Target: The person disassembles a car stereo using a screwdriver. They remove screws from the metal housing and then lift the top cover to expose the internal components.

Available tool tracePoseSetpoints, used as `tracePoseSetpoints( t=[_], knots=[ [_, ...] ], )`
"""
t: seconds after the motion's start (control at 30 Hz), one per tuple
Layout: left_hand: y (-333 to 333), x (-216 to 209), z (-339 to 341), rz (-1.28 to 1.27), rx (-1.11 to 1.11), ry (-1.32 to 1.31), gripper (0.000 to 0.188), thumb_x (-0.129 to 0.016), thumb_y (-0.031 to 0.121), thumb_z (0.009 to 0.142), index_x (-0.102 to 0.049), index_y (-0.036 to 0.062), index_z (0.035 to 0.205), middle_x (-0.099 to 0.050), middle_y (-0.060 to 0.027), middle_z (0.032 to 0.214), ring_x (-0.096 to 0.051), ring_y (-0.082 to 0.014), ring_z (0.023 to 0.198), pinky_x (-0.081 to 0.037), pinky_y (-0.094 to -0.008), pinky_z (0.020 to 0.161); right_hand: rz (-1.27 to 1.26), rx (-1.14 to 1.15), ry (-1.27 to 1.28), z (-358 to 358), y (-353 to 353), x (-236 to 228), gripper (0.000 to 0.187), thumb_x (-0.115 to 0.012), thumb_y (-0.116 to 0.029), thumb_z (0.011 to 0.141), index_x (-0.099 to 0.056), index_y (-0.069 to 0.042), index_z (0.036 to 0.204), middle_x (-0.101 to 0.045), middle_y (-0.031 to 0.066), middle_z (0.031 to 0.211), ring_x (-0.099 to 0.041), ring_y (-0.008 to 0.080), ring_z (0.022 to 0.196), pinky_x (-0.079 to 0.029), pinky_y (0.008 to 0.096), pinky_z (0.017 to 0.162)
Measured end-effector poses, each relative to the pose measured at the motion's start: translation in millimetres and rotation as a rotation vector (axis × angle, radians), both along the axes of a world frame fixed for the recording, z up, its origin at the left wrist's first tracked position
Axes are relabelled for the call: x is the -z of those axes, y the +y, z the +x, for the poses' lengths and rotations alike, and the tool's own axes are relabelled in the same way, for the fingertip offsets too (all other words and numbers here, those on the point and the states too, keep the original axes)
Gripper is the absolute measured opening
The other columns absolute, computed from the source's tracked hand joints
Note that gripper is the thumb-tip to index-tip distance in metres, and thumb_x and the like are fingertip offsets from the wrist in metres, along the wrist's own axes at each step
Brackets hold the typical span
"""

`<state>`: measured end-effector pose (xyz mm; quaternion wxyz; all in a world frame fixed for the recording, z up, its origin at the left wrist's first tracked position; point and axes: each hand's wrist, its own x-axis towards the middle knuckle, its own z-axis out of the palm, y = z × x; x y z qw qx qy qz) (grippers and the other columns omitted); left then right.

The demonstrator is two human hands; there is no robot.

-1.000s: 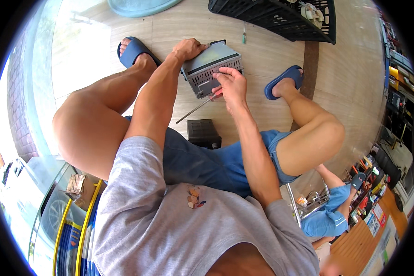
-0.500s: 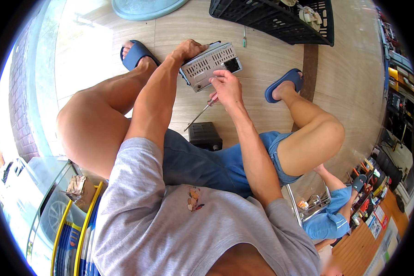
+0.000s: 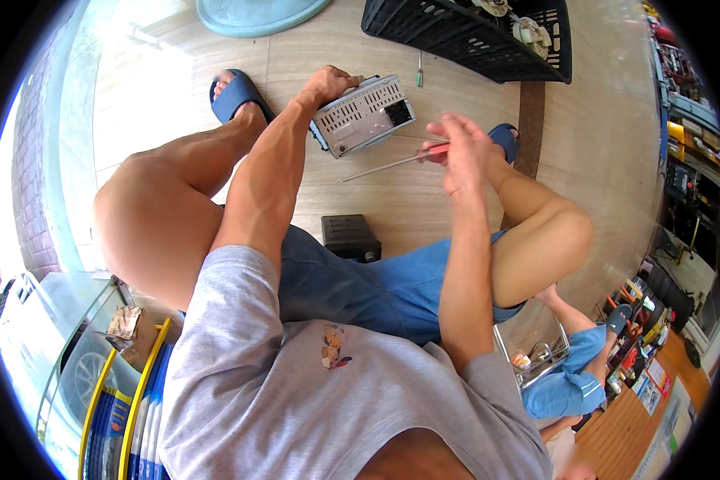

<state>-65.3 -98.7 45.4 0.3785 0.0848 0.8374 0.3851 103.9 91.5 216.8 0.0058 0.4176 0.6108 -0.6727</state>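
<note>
While left fingers (image 3: 350, 81) grip a metal unit (image 3: 364, 118), right fingers (image 3: 455, 126) curl round a screwdriver (image 3: 434, 153).

The head camera looks steeply down from the wearer's head, upright and unmirrored. Its wide fisheye view has the grey shirt (image 3: 376, 392) nearest, filling the lower middle, with the left hand (image 3: 328, 84) and right hand (image 3: 466, 152) farther off, and the floor (image 3: 476, 104) curving toward the dark rim.

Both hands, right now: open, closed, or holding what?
Left hand: holding the metal box at its edge.
Right hand: holding the screwdriver.
</note>
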Motion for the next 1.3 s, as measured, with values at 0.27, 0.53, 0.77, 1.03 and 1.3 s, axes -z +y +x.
tracePoseSetpoints(
  t=[0.27, 0.53, 0.77, 1.03, 1.3],
  knots=[
    [-35, 13, 6, 0.047, 0.232, 0.225, 0.039, -0.053, 0.045, 0.096, -0.075, 0.0164, 0.11, -0.073, -0.0139, 0.101, -0.068, -0.0311, 0.096, -0.052, -0.0377, 0.088, 0.433, -0.415, -0.065, -47, -6, -103, 0.034, -0.053, -0.027, 0.099, -0.06, 0.005, 0.108, -0.069, 0.0187, 0.086, -0.068, 0.0214, 0.057, -0.055, 0.0318, 0.047],
    [-59, -10, 51, 0.092, -0.194, 0.023, 0.031, -0.061, 0.034, 0.092, -0.074, 0.0101, 0.108, -0.073, -0.0134, 0.103, -0.068, -0.0263, 0.096, -0.05, -0.0331, 0.085, 1.274, -0.839, -0.089, -76, -14, -112, 0.065, -0.029, -0.056, 0.102, -0.066, -0.003, 0.088, -0.068, 0.0227, 0.076, -0.066, 0.0453, 0.087, -0.05, 0.0552, 0.083],
    [-57, -16, 66, 0.382, -0.646, -0.255, 0.026, -0.073, 0.02, 0.084, -0.076, -0.0035, 0.095, -0.073, -0.0116, 0.086, -0.064, -0.0176, 0.07, -0.049, -0.0312, 0.06, 0.639, -0.575, 0.319, -83, -36, -87, 0.04, -0.069, -0.039, 0.091, -0.068, 0.001, 0.097, -0.071, 0.0124, 0.072, -0.071, 0.0174, 0.061, -0.053, 0.0278, 0.058],
    [-55, -12, 68, 0.496, -0.779, -0.32, 0.026, -0.074, 0.015, 0.084, -0.074, -0.0074, 0.096, -0.073, -0.0139, 0.088, -0.065, -0.02, 0.073, -0.05, -0.0328, 0.063, 0.878, -0.746, 0.581, -66, -64, -63, 0.027, -0.078, -0.021, 0.083, -0.069, 0.001, 0.096, -0.072, 0.0121, 0.079, -0.071, 0.0186, 0.067, -0.053, 0.0286, 0.059],
    [-56, 11, 65, 0.531, -0.809, -0.268, 0.023, -0.063, 0.015, 0.09, -0.075, -0.0038, 0.097, -0.066, -0.0079, 0.075, -0.048, -0.0125, 0.055, -0.031, -0.0287, 0.046, 1.241, -0.833, 0.788, -58, -70, -40, 0.022, -0.077, -0.018, 0.081, -0.068, -0.006, 0.096, -0.064, 0.0088, 0.079, -0.065, 0.0262, 0.067, -0.051, 0.0356, 0.058]
  ],
)
